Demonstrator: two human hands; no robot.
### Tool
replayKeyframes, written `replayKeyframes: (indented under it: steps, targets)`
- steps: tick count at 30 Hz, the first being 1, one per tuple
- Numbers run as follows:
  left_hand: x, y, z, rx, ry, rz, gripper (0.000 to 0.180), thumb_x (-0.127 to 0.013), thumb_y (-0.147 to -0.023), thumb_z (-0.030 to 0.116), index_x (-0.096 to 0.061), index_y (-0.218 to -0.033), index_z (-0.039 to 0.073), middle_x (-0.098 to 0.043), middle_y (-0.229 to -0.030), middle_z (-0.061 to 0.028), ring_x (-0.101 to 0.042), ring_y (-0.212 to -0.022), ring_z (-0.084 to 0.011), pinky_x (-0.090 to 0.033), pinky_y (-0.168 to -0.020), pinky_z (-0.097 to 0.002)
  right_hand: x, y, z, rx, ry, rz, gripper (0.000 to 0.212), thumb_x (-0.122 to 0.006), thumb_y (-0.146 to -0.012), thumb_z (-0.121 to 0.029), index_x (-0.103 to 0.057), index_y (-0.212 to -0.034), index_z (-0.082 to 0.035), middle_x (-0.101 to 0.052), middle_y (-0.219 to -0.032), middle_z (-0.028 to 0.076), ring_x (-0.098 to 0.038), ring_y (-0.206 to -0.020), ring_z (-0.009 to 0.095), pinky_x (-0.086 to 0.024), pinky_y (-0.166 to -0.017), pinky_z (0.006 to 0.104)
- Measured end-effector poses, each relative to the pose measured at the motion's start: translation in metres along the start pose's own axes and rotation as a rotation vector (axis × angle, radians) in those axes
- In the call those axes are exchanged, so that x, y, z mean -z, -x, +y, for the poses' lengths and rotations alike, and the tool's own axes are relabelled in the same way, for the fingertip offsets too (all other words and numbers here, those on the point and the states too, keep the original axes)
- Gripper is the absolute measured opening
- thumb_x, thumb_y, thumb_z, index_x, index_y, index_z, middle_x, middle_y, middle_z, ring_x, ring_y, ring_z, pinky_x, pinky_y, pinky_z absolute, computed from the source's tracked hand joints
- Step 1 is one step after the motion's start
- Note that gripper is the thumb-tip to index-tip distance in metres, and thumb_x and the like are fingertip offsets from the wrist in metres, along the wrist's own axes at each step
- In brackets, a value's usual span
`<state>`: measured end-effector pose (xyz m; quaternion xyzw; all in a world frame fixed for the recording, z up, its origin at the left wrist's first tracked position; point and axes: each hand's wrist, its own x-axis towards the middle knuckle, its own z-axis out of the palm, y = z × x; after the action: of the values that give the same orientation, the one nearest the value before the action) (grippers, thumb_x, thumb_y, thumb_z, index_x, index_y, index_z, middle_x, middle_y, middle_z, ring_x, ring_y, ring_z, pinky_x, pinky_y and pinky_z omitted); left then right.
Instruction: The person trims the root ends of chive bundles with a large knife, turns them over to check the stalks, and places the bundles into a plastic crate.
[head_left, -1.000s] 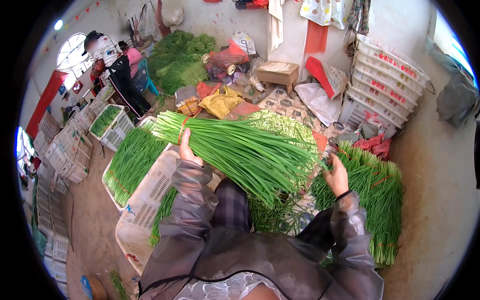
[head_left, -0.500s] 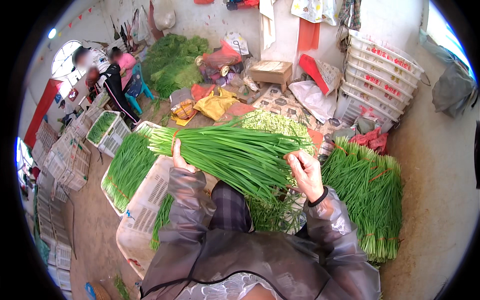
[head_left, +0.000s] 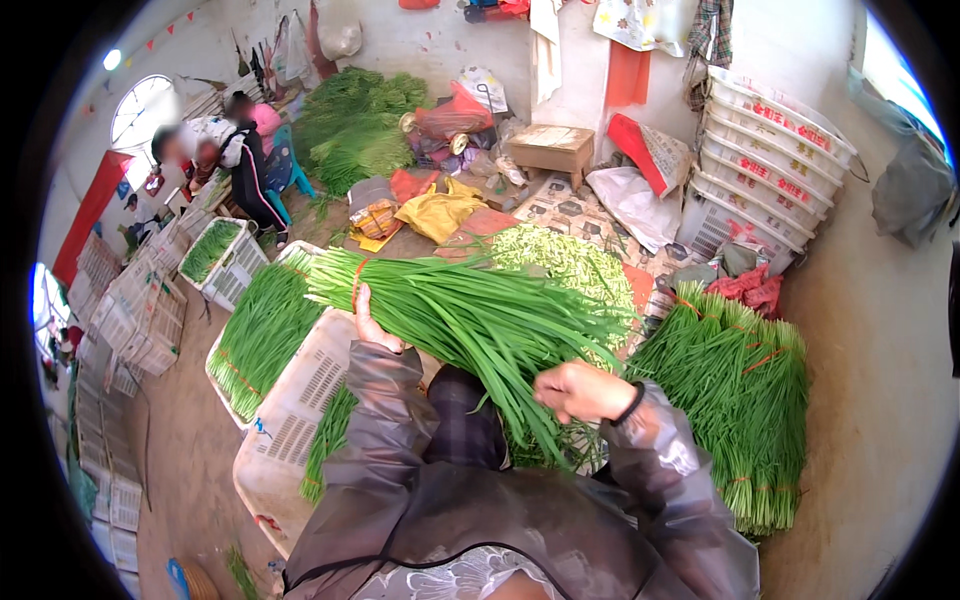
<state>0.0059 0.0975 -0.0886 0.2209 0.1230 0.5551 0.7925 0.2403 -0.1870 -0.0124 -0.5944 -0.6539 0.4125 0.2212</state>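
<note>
Whitewashed wall point(head_left: 450, 45), backdrop, well beyond the bundle. Patterned floor sheet point(head_left: 555, 200), past the bundle, part-covered by a heap of pale cut pieces point(head_left: 575, 265).

Item: one bundle of green stalks point(head_left: 450, 300), long-leaved, held aslant above the lap; orange-red band point(head_left: 358, 282) around its pale left end.

Left hand point(head_left: 372, 322): gripping the bundle from beneath, just beside the band (some fingers hidden by the stalks).

Right hand point(head_left: 583, 390): fingers curled closed at the bundle's lower leaf side; whether a leaf is pinched cannot be told.

Change noted: half a second ago the right hand was at the bundle's far right tips; now it sits lower and nearer the body, and more leaf ends droop beside it. Judged meaning: the leaf end is being worked, the banded end merely steadied.

Edges: tilted pale crate point(head_left: 290, 425), left of the bundle, near the left sleeve; tied green bundles point(head_left: 735, 400), right of it, limiting outward swing. Open air lies above the bundle, giving lifting room.
</note>
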Motion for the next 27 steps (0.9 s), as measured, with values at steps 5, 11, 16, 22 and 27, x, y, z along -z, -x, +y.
replayKeyframes:
  steps: [5,11,16,22,27]
  targets:
    - [0.003,0.006,0.005,-0.097,-0.054,-0.119,0.050,-0.063,-0.091,0.034,-0.052,-0.133,0.009,-0.063,-0.124,-0.0114,-0.062,-0.112,-0.0297,-0.051,-0.096,-0.0496,0.028,0.043,-0.013,0.118,-0.155,0.316,0.017,-0.058,-0.096,-0.016,-0.068,-0.092,-0.003,-0.067,-0.064,0.003,-0.062,-0.055,0.012,-0.048,-0.053,0.0297]
    - [0.000,0.005,-0.003,-0.022,-0.016,-0.172,0.046,-0.062,-0.093,0.029,-0.053,-0.132,0.006,-0.064,-0.121,-0.0114,-0.064,-0.108,-0.0287,-0.053,-0.094,-0.0470,0.022,0.009,-0.045,0.413,0.075,0.732,0.039,-0.073,-0.085,-0.022,-0.060,-0.117,-0.005,-0.064,-0.100,0.012,-0.062,-0.089,0.021,-0.050,-0.076,0.0350]
    - [-0.023,0.010,0.001,0.190,-0.042,-0.151,0.042,-0.061,-0.095,0.027,-0.054,-0.130,0.005,-0.066,-0.118,-0.0116,-0.065,-0.105,-0.0281,-0.054,-0.093,-0.0455,-0.015,-0.047,0.002,0.150,0.581,0.718,0.096,-0.082,-0.067,-0.025,-0.033,-0.148,-0.011,-0.050,-0.134,0.021,-0.059,-0.109,0.038,-0.050,-0.089,0.0469]
    - [-0.009,-0.007,-0.001,0.324,-0.049,-0.106,0.036,-0.062,-0.095,0.029,-0.061,-0.122,0.005,-0.068,-0.116,-0.0138,-0.066,-0.104,-0.0311,-0.054,-0.092,-0.0508,0.039,-0.073,0.041,0.053,0.889,0.971,0.030,-0.063,-0.075,-0.006,-0.057,-0.104,-0.013,-0.063,-0.080,0.007,-0.066,-0.076,0.025,-0.051,-0.071,0.0403]
    - [0.022,-0.016,0.002,0.300,-0.007,-0.049,0.037,-0.063,-0.094,0.032,-0.061,-0.121,0.007,-0.067,-0.118,-0.0134,-0.065,-0.107,-0.0331,-0.053,-0.093,-0.0541,0.068,-0.057,0.056,-0.126,0.795,0.861,0.023,-0.065,-0.072,-0.005,-0.060,-0.094,-0.012,-0.067,-0.080,0.012,-0.069,-0.081,0.031,-0.052,-0.075,0.0453]
